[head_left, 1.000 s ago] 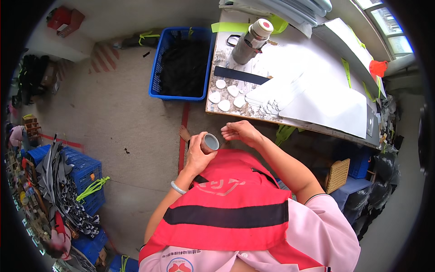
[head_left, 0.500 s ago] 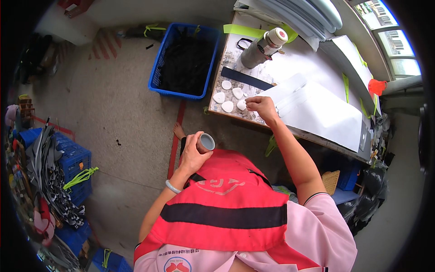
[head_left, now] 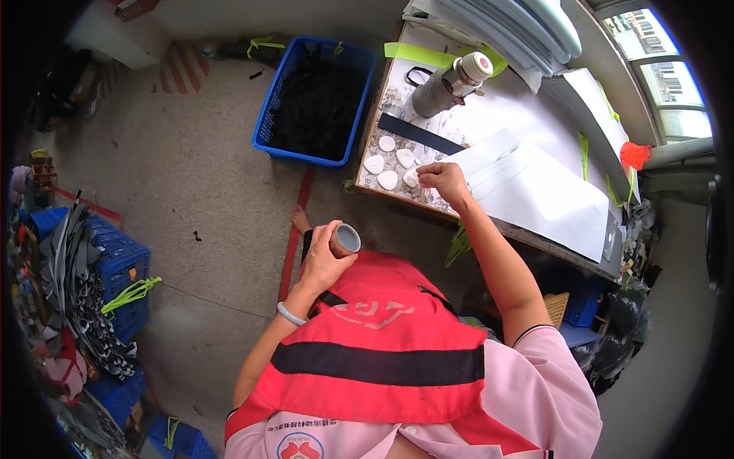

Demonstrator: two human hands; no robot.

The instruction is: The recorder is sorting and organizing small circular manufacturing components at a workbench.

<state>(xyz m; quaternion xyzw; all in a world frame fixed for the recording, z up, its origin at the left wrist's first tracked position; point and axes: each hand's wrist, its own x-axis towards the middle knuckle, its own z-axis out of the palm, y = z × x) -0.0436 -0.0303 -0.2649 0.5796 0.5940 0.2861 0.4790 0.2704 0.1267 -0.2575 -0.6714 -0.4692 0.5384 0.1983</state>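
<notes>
Above my lap my left hand (head_left: 323, 264) is wrapped round a small round cup (head_left: 348, 239) with a pale grey inside; its mouth faces up toward me. My right hand (head_left: 445, 182) is held over the near left corner of the table, thumb and fingertips pressed together. Whether anything is pinched there is too small to tell. Beside those fingertips lie several flat white rounded pieces, one of them a white piece (head_left: 388, 180) near the table edge. Behind them a dark flat strip (head_left: 420, 134) lies on the table.
A grey flask (head_left: 443, 88) with a white lid stands upright on the table (head_left: 396, 92). White sheets (head_left: 535, 191) cover its right side. On the floor left of the table is a blue basket (head_left: 264, 126) of black material. More blue crates (head_left: 126, 283) stand at the left.
The view has shifted slightly, so the table and its things sit a little further right. Both hands keep nearly the same pose, the left still round the cup.
</notes>
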